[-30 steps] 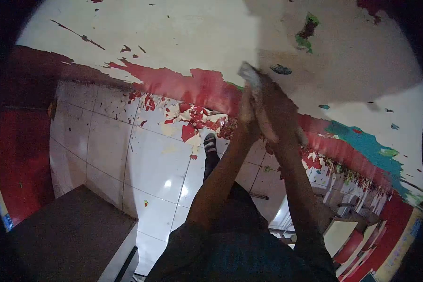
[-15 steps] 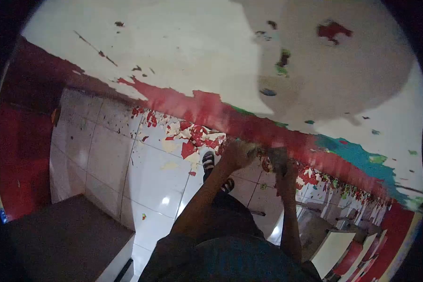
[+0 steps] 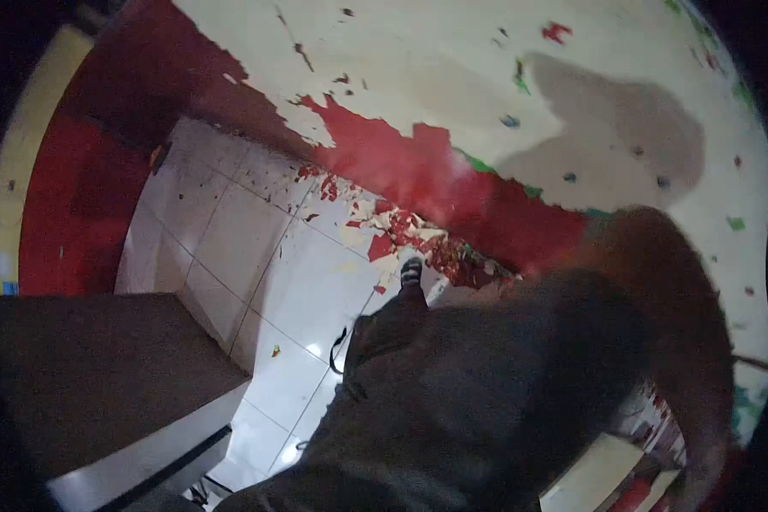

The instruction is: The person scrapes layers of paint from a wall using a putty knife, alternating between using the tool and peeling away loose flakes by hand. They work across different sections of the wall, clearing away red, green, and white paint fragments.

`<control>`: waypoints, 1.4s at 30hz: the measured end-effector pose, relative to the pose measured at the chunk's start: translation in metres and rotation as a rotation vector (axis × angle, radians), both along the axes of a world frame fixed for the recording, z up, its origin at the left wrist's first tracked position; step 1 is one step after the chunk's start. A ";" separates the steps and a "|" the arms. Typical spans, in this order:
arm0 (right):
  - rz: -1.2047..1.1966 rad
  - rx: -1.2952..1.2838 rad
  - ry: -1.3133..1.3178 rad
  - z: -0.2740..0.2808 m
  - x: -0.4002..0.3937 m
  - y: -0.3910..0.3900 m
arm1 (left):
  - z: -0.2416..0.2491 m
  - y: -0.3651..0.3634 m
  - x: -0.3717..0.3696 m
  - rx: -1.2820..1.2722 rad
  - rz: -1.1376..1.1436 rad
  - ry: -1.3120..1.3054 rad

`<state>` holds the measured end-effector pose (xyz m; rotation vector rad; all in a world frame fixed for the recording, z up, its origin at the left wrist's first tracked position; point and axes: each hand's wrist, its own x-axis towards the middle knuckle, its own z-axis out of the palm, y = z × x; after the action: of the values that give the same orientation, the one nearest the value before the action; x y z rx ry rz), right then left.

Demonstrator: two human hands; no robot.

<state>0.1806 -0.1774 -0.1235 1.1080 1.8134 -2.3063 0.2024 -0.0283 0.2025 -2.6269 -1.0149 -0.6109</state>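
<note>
A blurred bare arm (image 3: 695,333) bends before the cream wall with peeled red paint (image 3: 452,81). Red and cream paint flakes (image 3: 401,226) lie below. The hands' state I cannot tell.

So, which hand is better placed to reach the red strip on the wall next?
Probably the right: the right arm is visible, its bend in front of the wall, beside the red strip. Its hand is unclear; I see no left hand.

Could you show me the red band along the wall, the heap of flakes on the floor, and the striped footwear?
Red band (image 3: 442,183): head view, about midway along its visible stretch.
Heap of flakes (image 3: 403,225): head view, on chips near its middle.
Striped footwear (image 3: 411,272): head view, on its striped top.
</note>
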 end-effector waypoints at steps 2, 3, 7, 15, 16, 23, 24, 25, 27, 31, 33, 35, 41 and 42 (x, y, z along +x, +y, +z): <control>-0.068 -0.112 0.017 0.001 0.010 -0.009 | 0.015 0.008 0.054 -0.039 -0.044 0.078; -0.111 -0.169 0.028 0.001 0.014 -0.013 | 0.019 0.011 0.078 -0.055 -0.063 0.108; -0.320 -0.316 0.107 -0.001 0.041 -0.020 | 0.025 -0.005 0.186 -0.085 -0.183 0.282; -0.735 -0.466 0.220 -0.003 0.103 -0.018 | 0.018 -0.096 0.284 -0.014 -0.437 0.508; -0.778 -0.486 0.237 -0.003 0.108 -0.016 | 0.008 -0.102 0.266 -0.030 -0.480 0.482; -0.953 -0.436 0.303 0.018 0.111 0.044 | -0.128 -0.045 0.018 -0.202 -0.327 -0.477; -0.938 -0.357 0.302 0.020 0.109 0.062 | -0.087 -0.041 -0.012 -0.752 0.082 -0.515; -0.906 -0.229 0.298 0.018 0.106 0.079 | -0.145 -0.037 -0.043 -0.545 0.261 -0.805; -0.806 0.418 0.307 -0.028 0.101 0.117 | -0.177 -0.022 -0.077 -0.494 0.511 -1.209; -0.554 0.461 0.282 0.138 0.062 0.182 | -0.185 0.018 -0.117 -0.604 0.490 -1.195; -0.309 0.389 0.316 0.155 0.043 0.211 | -0.177 0.030 -0.123 -0.428 0.521 -1.208; -0.360 0.413 0.484 0.163 0.014 0.223 | -0.169 0.044 -0.136 -0.428 0.619 -1.381; -0.473 0.609 0.616 0.190 -0.035 0.244 | -0.138 0.064 -0.155 -0.225 0.712 -1.435; -0.498 0.641 0.571 0.192 -0.038 0.247 | -0.139 0.065 -0.158 -0.176 0.702 -1.397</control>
<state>0.1422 0.0697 0.0685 1.1201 2.9382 -2.5573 0.0448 0.0372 0.0632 -1.3972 -2.1685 -2.2283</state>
